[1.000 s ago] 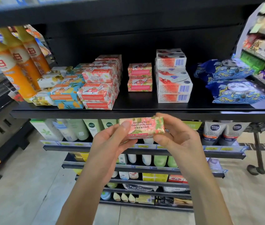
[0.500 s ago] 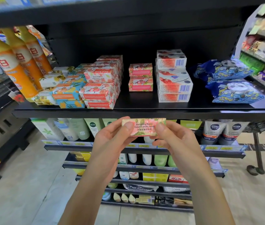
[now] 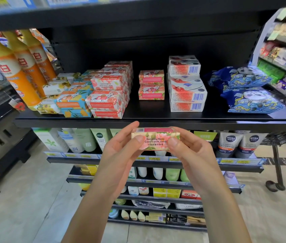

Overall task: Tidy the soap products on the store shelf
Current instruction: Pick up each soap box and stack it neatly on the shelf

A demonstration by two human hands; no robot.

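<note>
Rose soap box (image 3: 156, 137) is what counts on the head view, the only feed I have. It sits in the air below and in front of the pink stack (image 3: 151, 87), just under the front edge of the shelf (image 3: 86, 122) that carries that stack. A second ago it lay tilted, showing a broad face with a red band low down. Since then it has been rolled and levelled, so the narrow printed face now looks at me with its lettering upright and a pink side on top, while its place under the pink stack has hardly shifted. The left grip (image 3: 121, 153) pinches the box's left end, thumb on the printed face and fingers behind the top edge. The right grip (image 3: 191, 155) pinches the right end the same way. I read this as the box being squared up for shelving, not yet placed. Its colours look like those of the pink stack, so I judge it belongs on top of that pile or in front of it. The grapefruit-print boxes (image 3: 108, 95) crowd the left of the pink stack and the white barcode boxes (image 3: 186, 85) stand to its right, so the way in is narrow and the box should go in straight.
</note>
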